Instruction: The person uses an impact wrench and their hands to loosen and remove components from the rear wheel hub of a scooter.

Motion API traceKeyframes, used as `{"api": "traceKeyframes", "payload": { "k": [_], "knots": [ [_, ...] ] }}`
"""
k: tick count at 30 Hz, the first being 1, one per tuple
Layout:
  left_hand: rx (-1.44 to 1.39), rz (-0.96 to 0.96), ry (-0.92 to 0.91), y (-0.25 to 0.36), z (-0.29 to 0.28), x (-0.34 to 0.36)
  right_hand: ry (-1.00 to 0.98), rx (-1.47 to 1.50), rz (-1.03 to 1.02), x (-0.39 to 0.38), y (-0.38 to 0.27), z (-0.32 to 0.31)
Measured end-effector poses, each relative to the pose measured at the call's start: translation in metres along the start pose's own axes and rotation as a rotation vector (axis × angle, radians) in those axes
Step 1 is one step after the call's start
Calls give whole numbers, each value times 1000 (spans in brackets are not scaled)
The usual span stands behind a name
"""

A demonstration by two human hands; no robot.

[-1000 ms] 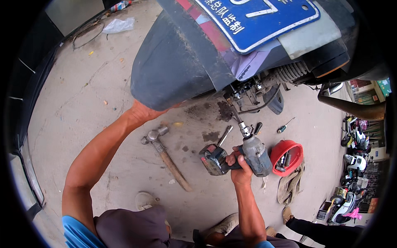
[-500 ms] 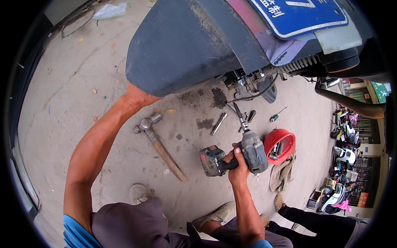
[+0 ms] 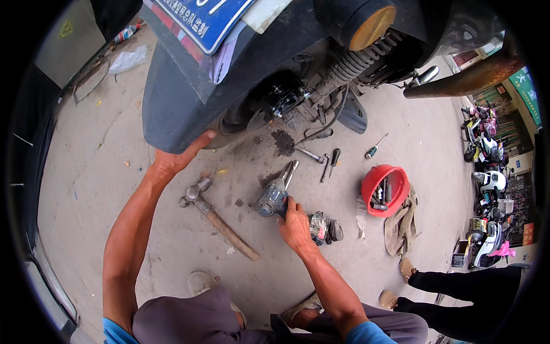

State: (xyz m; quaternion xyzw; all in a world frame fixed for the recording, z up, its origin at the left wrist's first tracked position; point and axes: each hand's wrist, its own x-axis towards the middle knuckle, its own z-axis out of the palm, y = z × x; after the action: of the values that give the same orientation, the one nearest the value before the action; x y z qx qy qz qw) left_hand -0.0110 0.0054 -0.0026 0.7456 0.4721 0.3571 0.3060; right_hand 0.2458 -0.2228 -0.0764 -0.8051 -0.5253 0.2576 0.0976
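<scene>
At the left, my left hand point(image 3: 182, 156) holds the lower edge of a scooter's dark rear mudguard point(image 3: 177, 106); most of its fingers are hidden behind it, with the thumb showing. My right hand point(image 3: 296, 225) is closed round the handle of a cordless impact wrench point(image 3: 271, 198), low over the ground. The wrench's battery end point(image 3: 321, 226) shows to the right of the hand. A metal socket bar point(image 3: 292, 174) lies by the wrench's nose, partly overlapped by it. Between my arms lies a ball-peen hammer point(image 3: 220, 222) with a wooden handle.
Beyond the wrench lie a ratchet-like tool point(image 3: 309, 153), a black-handled tool point(image 3: 334, 157) and a screwdriver point(image 3: 376, 147). A red bowl point(image 3: 370, 179) of sockets stands at the right by a rag point(image 3: 399, 229). Another person's legs point(image 3: 458, 289) are at lower right; parked scooters point(image 3: 488, 180) stand farther off.
My right hand has brought the impact wrench left and down toward the ground, near the hammer. The view has shifted, showing more of the wheel area; my left hand stays at the mudguard.
</scene>
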Motion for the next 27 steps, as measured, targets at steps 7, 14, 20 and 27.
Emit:
{"api": "traceKeyframes", "payload": {
  "k": [7, 14, 20, 27],
  "knots": [
    [-33, 90, 94, -18, 13, -3, -192, 10, 29, 7, 6, -2],
    [-76, 163, 201, -33, 17, -2, 58, 1020, -23, 91, -2, -53],
    [-74, 22, 138, -37, 10, -5, -3, 1880, 66, 155, -28, -89],
    [90, -93, 72, -40, -21, -11, -237, 2448, -157, 198, -49, -86]
  ]
}}
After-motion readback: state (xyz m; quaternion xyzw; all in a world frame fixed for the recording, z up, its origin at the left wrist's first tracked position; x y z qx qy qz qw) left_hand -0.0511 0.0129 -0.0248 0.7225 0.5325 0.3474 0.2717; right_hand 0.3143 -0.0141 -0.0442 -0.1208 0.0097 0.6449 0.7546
